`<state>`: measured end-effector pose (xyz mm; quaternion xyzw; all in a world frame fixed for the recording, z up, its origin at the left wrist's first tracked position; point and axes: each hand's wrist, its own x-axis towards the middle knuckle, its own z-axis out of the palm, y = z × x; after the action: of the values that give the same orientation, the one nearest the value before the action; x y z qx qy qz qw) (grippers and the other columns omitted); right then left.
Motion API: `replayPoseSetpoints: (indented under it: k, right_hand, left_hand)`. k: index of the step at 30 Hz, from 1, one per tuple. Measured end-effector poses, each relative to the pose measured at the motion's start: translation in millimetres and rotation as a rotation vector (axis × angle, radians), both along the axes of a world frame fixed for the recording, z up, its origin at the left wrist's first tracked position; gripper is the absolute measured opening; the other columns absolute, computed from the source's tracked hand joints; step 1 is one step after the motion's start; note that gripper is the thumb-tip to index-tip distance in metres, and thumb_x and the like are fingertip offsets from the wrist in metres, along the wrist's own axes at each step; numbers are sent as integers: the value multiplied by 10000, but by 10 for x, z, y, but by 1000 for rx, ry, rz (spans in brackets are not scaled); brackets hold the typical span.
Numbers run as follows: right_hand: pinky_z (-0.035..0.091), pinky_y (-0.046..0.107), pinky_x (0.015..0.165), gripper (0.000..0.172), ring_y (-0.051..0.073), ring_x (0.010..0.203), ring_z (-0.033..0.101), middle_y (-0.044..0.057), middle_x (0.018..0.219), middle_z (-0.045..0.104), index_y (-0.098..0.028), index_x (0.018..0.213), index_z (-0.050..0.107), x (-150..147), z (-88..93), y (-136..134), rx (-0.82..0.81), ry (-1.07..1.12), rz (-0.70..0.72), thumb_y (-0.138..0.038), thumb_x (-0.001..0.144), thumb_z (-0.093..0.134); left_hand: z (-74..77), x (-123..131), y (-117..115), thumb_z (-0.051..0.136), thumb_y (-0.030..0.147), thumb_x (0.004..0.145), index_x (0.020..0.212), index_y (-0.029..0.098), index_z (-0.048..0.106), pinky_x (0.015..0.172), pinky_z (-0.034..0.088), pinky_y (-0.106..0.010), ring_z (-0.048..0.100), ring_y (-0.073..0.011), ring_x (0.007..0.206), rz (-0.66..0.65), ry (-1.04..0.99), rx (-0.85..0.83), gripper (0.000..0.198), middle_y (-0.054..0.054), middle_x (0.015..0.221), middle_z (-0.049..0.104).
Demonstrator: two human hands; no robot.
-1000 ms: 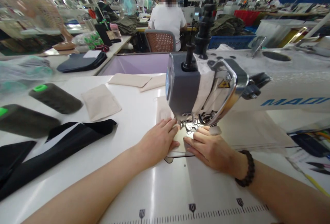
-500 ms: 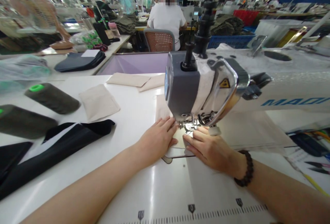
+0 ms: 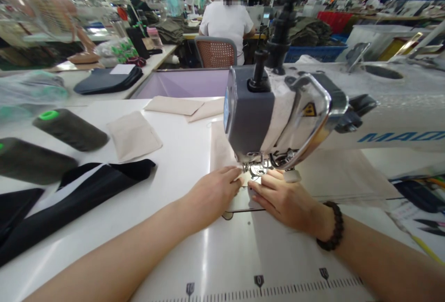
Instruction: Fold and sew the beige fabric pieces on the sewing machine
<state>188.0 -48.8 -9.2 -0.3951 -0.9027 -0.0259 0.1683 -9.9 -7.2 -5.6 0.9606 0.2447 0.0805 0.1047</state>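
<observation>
While the beige fabric piece (image 3: 219, 150) is lying under the sewing machine (image 3: 274, 116) foot, the left hand (image 3: 213, 190) and right hand (image 3: 281, 198) are pressing it flat, fingers together — much has passed behind, little remaining before the needle, seemingly.

Right over my fingers hangs the grey sewing machine head (image 3: 250, 116), blocking anything far. To my left lie black folded fabric (image 3: 86, 191) and dark thread cones (image 3: 69, 128); the near white tabletop (image 3: 225, 255) lies open.
</observation>
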Motion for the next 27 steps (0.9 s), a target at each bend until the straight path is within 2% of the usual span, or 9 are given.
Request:
replayPoseSetpoints:
  k: [3, 7, 11, 19, 27]
  right_hand:
    - [369, 320, 686, 203, 190, 702, 515, 68, 740, 581, -133, 985, 602, -15, 6, 13, -10, -8, -67, -234, 874, 466]
    - [373, 316, 703, 208, 193, 744, 524, 85, 803, 588, -131, 1019, 587, -28, 26, 22, -48, -14, -104, -222, 847, 515]
    - [371, 314, 710, 180, 199, 770, 532, 85, 807, 583, -139, 990, 590, -34, 41, 23, -97, -15, -116, -214, 843, 519]
    - [371, 323, 746, 174, 215, 821, 531, 98, 852, 591, -142, 986, 581, -27, 39, 25, -120, -9, -115, -218, 844, 515]
    - [369, 311, 691, 175, 200, 748, 524, 80, 809, 594, -139, 976, 593, -28, 48, 27, -88, -1, -113, -219, 845, 511]
  left_hand:
    - [-19, 31, 41, 383, 106, 885, 988, 84, 537, 997, 350, -348, 445, -215, 1074, -25, 48, 70, 188, -90, 998, 530]
    - [-35, 51, 81, 440, 143, 871, 1040, 84, 518, 958, 394, -361, 460, -227, 1049, 60, 43, 83, 195, -101, 1059, 510]
    - [-36, 53, 106, 455, 154, 865, 1016, 87, 532, 904, 434, -374, 484, -232, 993, 98, 31, 62, 182, -105, 1025, 521]
    - [-21, 63, 105, 465, 137, 858, 1037, 76, 533, 876, 449, -375, 484, -241, 997, 92, 23, 83, 202, -114, 1019, 531]
    - [18, 57, 113, 474, 186, 867, 1054, 86, 537, 846, 453, -371, 495, -238, 955, 111, 55, 120, 221, -108, 1003, 545]
